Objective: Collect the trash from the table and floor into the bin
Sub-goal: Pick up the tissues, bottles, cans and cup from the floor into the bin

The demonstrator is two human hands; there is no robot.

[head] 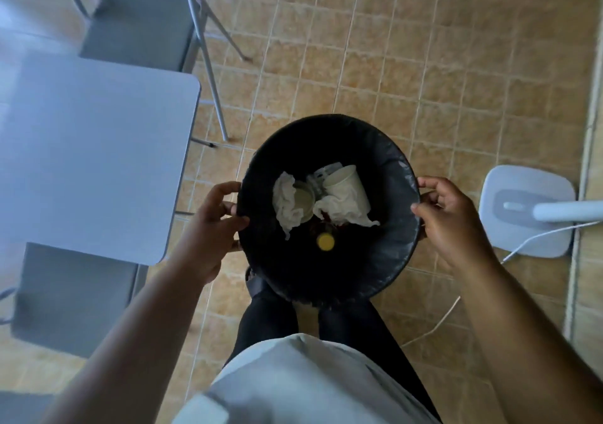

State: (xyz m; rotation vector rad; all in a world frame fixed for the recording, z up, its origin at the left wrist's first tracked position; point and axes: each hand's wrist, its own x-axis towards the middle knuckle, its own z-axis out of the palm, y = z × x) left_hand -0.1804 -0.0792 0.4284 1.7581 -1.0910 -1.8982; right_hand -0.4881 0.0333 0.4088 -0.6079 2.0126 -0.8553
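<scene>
The bin [329, 136] wore a black plastic liner, faintly glossy and creased at the rim. Inside lay crumpled white tissue [287, 205], soft and matt, a smooth paper cup [347, 187] and a shiny yellow bottle cap [325, 240]. The tabletop [94, 159] looked smooth and matt; the chair legs [204, 32] were bare metal. The floor [440, 65] was mottled beige tile. The fan base [525, 215] was smooth white plastic.

Floor [424, 65]: beige-tan square tiles, pale grout lines. White square tabletop [94, 156] at left, rounded corners. Grey folding chair [140, 25] beyond table, thin metal legs spread on tiles. Second grey chair seat [71, 299] on near side, partly under table edge. At right, white flat stand base [525, 215] with white pole; white cable [437, 322] runs across tiles. Light soft, bluish at left.
</scene>
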